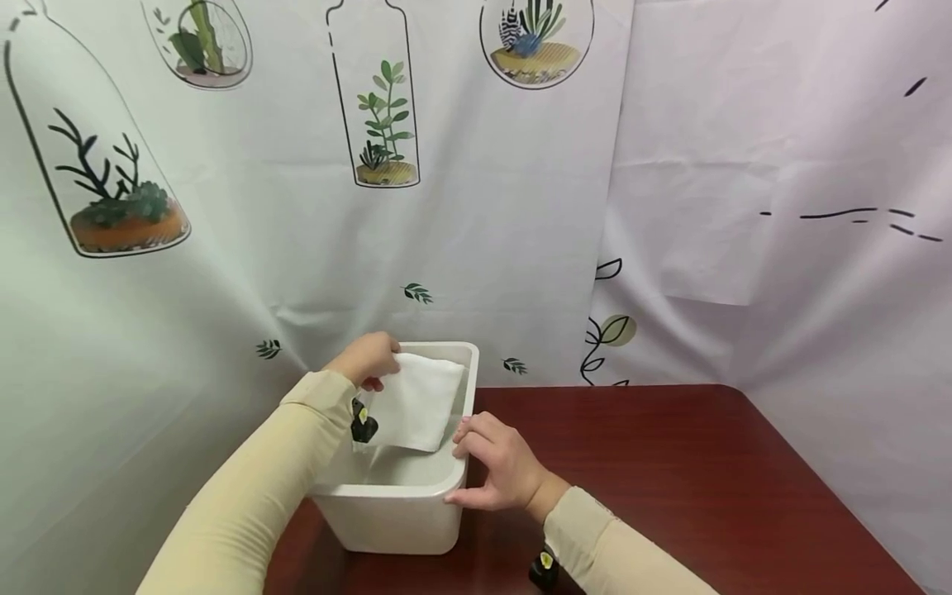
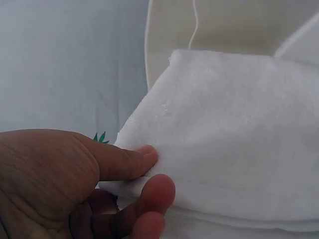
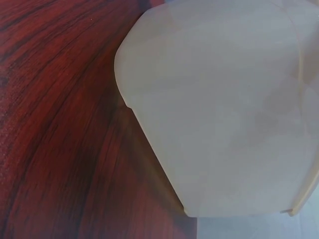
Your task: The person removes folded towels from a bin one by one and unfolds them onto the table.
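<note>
A folded white cloth (image 1: 420, 405) hangs at a slant inside a white plastic bin (image 1: 394, 521). My left hand (image 1: 369, 359) pinches the cloth's upper left corner between thumb and fingers. In the left wrist view the thumb lies on top of the folded white cloth (image 2: 239, 119), and the layered lower edge shows. At the bin's near right corner, my right hand (image 1: 502, 463) holds the rim, its fingers bent over the edge and the thumb against the corner. The right wrist view shows the bin's outer wall (image 3: 214, 114) but not the hand.
The bin stands at the left of a dark red wooden table (image 1: 632, 463). A white curtain (image 1: 483, 207) printed with plants in glass jars hangs close behind the table and along its left side. Small black devices (image 1: 545, 570) sit at both wrists.
</note>
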`<action>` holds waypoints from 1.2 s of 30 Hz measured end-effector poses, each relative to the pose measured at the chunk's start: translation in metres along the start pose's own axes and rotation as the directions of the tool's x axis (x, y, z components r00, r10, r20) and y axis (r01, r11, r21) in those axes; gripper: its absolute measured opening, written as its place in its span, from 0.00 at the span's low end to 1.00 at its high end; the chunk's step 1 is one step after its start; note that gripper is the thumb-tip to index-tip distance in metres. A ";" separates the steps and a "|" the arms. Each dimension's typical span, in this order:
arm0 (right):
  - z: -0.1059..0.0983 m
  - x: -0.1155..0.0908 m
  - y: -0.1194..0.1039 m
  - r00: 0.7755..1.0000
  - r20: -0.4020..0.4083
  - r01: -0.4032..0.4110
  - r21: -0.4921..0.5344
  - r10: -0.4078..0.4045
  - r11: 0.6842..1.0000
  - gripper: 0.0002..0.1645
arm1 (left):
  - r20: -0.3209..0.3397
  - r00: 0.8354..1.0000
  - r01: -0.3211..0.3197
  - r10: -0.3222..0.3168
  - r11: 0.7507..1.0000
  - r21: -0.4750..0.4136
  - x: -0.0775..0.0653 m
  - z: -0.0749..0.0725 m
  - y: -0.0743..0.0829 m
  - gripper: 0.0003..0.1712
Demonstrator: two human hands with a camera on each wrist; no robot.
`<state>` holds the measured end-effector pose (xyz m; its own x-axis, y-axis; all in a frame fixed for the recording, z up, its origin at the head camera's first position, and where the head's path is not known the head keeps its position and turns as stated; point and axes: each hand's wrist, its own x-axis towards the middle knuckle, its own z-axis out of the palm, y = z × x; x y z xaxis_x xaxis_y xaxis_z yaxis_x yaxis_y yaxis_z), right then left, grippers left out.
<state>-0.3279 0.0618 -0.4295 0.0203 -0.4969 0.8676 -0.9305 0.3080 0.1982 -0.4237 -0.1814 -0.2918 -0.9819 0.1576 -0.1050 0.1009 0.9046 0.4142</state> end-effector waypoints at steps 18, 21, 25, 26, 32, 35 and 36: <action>-0.006 0.005 -0.001 0.999 0.034 0.007 0.021 -0.008 1.000 0.34 | -0.047 0.995 -0.089 0.090 0.996 0.026 -0.013 -0.028 0.005 0.27; -0.007 0.005 -0.001 0.999 0.046 0.000 0.026 -0.001 1.000 0.33 | -0.057 0.994 -0.087 0.089 0.996 0.026 -0.017 -0.032 0.009 0.27; -0.007 0.005 -0.001 0.998 0.065 -0.012 0.027 0.010 1.000 0.32 | -0.065 0.995 -0.080 0.082 0.996 0.024 -0.018 -0.038 0.013 0.29; -0.007 0.005 -0.001 0.998 0.067 -0.013 0.027 0.011 1.000 0.32 | -0.066 0.994 -0.083 0.085 0.996 0.026 -0.019 -0.039 0.013 0.29; -0.009 0.008 -0.001 0.996 0.086 -0.013 0.032 0.011 0.999 0.31 | -0.080 0.992 -0.089 0.093 0.995 0.050 -0.022 -0.046 0.018 0.29; -0.011 0.010 -0.001 0.994 0.108 -0.020 0.035 0.016 0.999 0.30 | -0.090 0.991 -0.090 0.094 0.995 0.049 -0.024 -0.049 0.020 0.29; -0.012 0.011 0.000 0.993 0.119 -0.023 0.037 0.018 0.999 0.30 | -0.092 0.991 -0.094 0.099 0.994 0.054 -0.025 -0.051 0.021 0.29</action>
<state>-0.3231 0.0661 -0.4141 -0.0402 -0.5839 0.8108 -0.9437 0.2888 0.1612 -0.4047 -0.1862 -0.2346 -0.9777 0.2091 0.0196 0.2013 0.9059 0.3727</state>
